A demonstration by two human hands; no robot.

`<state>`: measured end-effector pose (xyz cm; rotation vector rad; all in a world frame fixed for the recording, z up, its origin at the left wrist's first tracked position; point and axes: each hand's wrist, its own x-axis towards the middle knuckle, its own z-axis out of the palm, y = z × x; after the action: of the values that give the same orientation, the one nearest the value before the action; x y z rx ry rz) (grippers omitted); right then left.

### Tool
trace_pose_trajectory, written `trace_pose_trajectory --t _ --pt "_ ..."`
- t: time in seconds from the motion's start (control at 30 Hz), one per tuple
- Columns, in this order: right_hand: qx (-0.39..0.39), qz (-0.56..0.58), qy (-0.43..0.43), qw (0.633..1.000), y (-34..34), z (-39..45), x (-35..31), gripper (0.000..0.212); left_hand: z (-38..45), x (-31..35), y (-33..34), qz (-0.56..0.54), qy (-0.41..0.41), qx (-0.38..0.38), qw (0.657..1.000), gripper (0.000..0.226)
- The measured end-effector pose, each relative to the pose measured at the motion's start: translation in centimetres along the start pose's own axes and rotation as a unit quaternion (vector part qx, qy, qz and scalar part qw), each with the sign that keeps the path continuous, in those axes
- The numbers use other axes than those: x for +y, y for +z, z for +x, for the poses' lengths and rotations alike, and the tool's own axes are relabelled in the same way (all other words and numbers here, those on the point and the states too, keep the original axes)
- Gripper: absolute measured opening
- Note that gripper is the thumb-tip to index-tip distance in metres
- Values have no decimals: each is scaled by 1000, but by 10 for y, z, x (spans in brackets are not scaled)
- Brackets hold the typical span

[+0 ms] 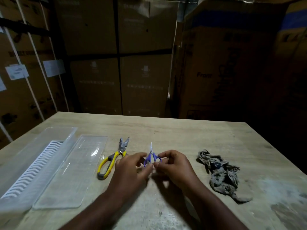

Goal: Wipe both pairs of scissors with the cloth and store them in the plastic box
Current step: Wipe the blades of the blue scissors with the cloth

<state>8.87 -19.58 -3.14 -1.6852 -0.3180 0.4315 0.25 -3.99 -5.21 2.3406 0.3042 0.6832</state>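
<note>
Box [25, 165] sat at 9 o'clock, lid [73, 173] beside it, then yellow scissors [113, 159]. Left hand [131, 168] and right hand [174, 166] each pinched a handle of the purple scissors [152, 157], dead center. Cloth [221, 173] lay at 3 o'clock.

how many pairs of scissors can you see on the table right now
2: the yellow-handled scissors lie on the table beside the clear lid; the small purple scissors sit between both hands at the centre.
</note>
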Motion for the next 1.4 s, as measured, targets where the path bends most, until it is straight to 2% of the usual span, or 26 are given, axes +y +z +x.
trace_pose_trajectory --t 0.03,0.1,0.13,0.3,0.5,0.6,0.73,0.87,1.03,1.27,1.33,1.4 --pt "-4 46 -6 999 0 -1 -1 25 5 6 -4 -81 -46 -6 996 31" --pt "-12 107 -29 994 -2 -2 -5 24 15 17 -13 -220 -127 -48 966 18" --pt "-15 126 -41 991 -3 -3 -7 23 20 21 -15 -248 -146 -70 955 11" --pt "2 152 -78 985 -9 -6 -18 12 29 34 -9 -381 -189 -106 899 25" --pt "61 76 -112 989 -21 -9 -26 19 32 22 -3 -425 -210 -31 880 28" --pt "65 63 -135 987 -22 -16 -34 14 30 19 -8 -460 -207 8 863 33" --pt "47 68 -134 988 -17 -26 -43 11 30 28 -18 -484 -180 101 850 38" --pt "26 46 -135 989 -8 -31 -40 13 29 35 -23 -468 -155 134 860 49" --pt "91 15 -162 982 8 -33 -29 14 25 35 -16 -442 -104 102 885 37" --pt "75 -80 -206 972 19 -37 -8 14 21 28 -6 -328 -167 166 915 37" --pt "71 -125 -242 960 22 -42 -2 14 18 32 -1 -312 -166 176 919 36" --pt "78 -229 -334 911 21 -49 2 13 15 38 4 -327 -165 164 916 38"
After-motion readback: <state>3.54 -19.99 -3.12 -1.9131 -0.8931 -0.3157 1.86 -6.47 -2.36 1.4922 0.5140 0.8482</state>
